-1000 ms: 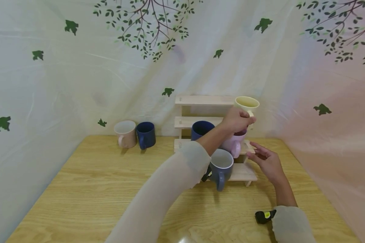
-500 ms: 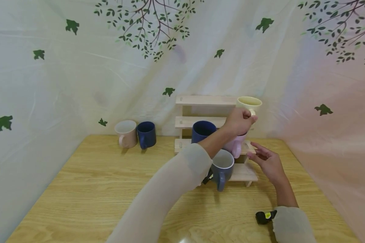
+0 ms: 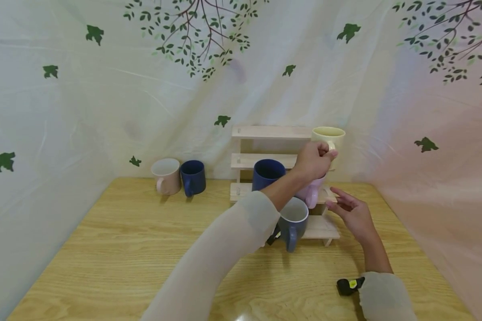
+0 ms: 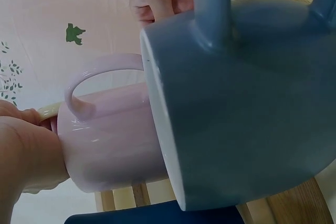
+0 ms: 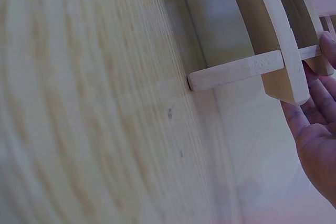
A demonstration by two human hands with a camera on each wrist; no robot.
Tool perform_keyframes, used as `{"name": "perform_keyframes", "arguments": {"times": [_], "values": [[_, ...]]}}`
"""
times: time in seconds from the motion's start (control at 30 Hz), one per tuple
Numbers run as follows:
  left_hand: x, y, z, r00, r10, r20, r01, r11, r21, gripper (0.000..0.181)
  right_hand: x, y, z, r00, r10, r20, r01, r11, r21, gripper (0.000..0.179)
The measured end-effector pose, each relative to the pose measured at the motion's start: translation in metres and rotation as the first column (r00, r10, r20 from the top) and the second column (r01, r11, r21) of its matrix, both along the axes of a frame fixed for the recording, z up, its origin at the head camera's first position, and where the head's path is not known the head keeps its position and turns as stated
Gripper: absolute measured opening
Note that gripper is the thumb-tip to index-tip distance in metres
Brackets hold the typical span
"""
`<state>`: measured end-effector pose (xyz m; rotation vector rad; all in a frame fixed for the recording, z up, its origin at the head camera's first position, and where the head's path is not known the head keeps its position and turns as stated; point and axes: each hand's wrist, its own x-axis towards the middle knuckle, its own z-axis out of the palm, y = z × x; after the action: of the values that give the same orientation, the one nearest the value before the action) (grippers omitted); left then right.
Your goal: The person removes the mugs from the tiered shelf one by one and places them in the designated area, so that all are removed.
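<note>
Wooden rack (image 3: 263,161), one; mugs (image 3: 300,226), six: left fingers (image 3: 320,147) grip yellow mug (image 3: 339,143), right fingers (image 3: 342,193) parted.

1. My left arm (image 3: 225,243), sleeved, stretches from the near side toward the far right.
2. I have the left hand (image 3: 314,159) pinching, fingers curled.
3. My right arm (image 3: 376,254) reaches in from near right.
4. My right hand (image 3: 355,218) holds thumb and fingers apart.

The left sleeve (image 3: 202,267) is long, off-white and greyer at its cuff (image 3: 261,214); the right sleeve (image 3: 387,296), pale grey, has an uneven hem. Each has a black wrist camera (image 3: 346,287) with a yellow-green mark, the left camera (image 3: 273,236) partly hidden.
</note>
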<state>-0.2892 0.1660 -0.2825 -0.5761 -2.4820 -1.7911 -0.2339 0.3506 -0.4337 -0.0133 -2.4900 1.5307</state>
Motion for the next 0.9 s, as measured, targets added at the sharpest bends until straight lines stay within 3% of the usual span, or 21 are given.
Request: {"name": "perform_keyframes", "arguments": {"times": [0.2, 0.47, 0.9], "values": [[-0.001, -0.001, 0.000, 0.999, -0.016, -0.045, 0.017, 1.000, 0.016, 0.021, 0.000, 0.000, 0.001, 1.000, 0.014, -0.011, -0.014, 1.000, -0.012, 0.061], [0.000, -0.002, 0.004, 0.998, -0.032, -0.056, 0.033, 0.999, 0.027, 0.015, 0.000, 0.000, 0.002, 0.999, 0.017, -0.030, -0.018, 1.000, -0.018, 0.061], [0.004, -0.021, 0.021, 0.988, -0.092, -0.127, 0.102, 0.992, 0.072, 0.009, 0.001, -0.002, 0.000, 0.999, 0.033, -0.041, -0.034, 0.999, -0.034, 0.058]]}}
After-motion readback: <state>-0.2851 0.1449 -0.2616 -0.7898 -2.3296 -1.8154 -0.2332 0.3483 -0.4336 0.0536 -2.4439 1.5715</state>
